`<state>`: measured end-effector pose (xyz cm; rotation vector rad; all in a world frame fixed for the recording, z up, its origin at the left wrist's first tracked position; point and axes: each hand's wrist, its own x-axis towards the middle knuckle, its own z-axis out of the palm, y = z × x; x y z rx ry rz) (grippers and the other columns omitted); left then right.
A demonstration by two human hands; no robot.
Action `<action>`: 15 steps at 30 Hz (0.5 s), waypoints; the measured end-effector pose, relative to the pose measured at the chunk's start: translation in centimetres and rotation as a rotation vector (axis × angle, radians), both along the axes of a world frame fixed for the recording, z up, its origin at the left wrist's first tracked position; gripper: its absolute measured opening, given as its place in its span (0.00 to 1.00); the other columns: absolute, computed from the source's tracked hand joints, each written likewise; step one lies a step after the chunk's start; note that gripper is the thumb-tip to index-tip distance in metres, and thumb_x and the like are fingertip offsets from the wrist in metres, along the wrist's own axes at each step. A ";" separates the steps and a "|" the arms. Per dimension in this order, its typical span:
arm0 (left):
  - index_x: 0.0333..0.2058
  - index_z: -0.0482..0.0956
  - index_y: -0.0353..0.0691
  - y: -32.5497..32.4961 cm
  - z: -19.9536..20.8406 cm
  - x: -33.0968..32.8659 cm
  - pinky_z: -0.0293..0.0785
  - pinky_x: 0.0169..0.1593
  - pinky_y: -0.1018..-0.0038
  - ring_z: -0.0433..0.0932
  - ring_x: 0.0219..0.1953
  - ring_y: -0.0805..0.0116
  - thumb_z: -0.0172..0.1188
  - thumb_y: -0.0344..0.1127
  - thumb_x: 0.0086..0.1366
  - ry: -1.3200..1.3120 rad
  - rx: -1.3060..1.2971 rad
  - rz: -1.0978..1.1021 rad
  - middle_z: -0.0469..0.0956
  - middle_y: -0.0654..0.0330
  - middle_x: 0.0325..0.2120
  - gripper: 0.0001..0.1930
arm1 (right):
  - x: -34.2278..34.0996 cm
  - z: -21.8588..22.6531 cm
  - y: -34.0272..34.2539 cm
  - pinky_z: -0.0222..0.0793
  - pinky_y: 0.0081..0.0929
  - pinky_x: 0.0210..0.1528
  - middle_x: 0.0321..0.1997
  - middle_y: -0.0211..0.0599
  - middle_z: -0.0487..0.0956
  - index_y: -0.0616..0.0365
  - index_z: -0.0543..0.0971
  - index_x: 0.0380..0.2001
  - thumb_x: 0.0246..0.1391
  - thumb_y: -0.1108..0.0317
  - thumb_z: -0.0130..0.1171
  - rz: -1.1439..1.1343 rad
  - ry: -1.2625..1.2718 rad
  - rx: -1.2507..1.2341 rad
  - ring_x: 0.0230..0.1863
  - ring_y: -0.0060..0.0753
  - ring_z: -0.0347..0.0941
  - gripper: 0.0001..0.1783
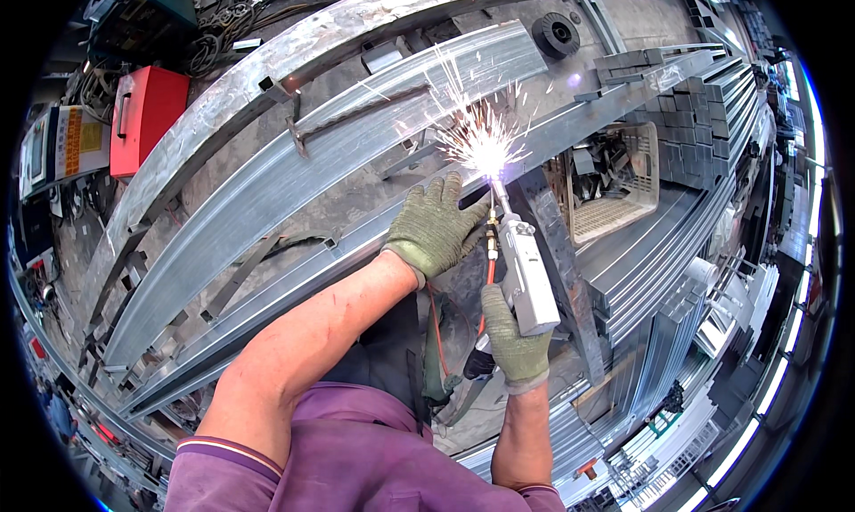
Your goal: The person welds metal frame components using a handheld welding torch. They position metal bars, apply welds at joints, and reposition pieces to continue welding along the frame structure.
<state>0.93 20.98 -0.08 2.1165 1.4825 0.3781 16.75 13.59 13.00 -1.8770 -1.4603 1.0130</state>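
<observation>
My right hand (515,345), in a green work glove, is wrapped round the handle of a grey welding gun (529,276). The gun's tip meets a long grey steel beam (614,101), where a bright glare and flying sparks (488,142) hide the exact spot. Beside the nozzle runs a brass-fitted feed tube (492,231) with an orange hose. My left hand (435,225), gloved in green too, lies on the beam just left of the tip. Its fingers stretch forward, with the thumb side close to the tube; whether they touch, I cannot tell.
Beyond the beam lies a wide galvanized channel (240,187) with a hammer-like metal bar (356,111) on it. A cream plastic crate (614,220) of metal offcuts stands right of the gun, near stacked steel profiles (690,138). A black round spool (556,35) and red box (147,118) sit farther off.
</observation>
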 end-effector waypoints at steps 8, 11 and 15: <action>0.69 0.78 0.59 -0.1 -0.3 0.1 0.69 0.67 0.48 0.73 0.65 0.40 0.57 0.57 0.75 0.029 0.045 -0.006 0.71 0.38 0.65 0.27 | 0.1 0.0 0.0 0.79 0.28 0.32 0.30 0.36 0.88 0.65 0.87 0.42 0.59 0.70 0.76 0.006 0.002 -0.013 0.31 0.21 0.84 0.12; 0.69 0.77 0.58 -0.1 -0.5 0.1 0.69 0.68 0.48 0.72 0.66 0.40 0.57 0.57 0.75 0.022 0.051 -0.002 0.71 0.38 0.65 0.28 | 0.0 -0.3 -0.2 0.79 0.28 0.33 0.31 0.36 0.88 0.65 0.87 0.43 0.59 0.70 0.76 -0.018 0.027 -0.007 0.31 0.21 0.84 0.12; 0.69 0.77 0.57 0.0 -0.1 0.0 0.69 0.69 0.48 0.71 0.67 0.40 0.58 0.57 0.75 0.023 0.012 -0.017 0.69 0.37 0.66 0.28 | -0.1 -0.5 -0.4 0.79 0.28 0.33 0.31 0.36 0.88 0.65 0.87 0.43 0.59 0.70 0.76 -0.026 0.037 0.011 0.31 0.21 0.84 0.12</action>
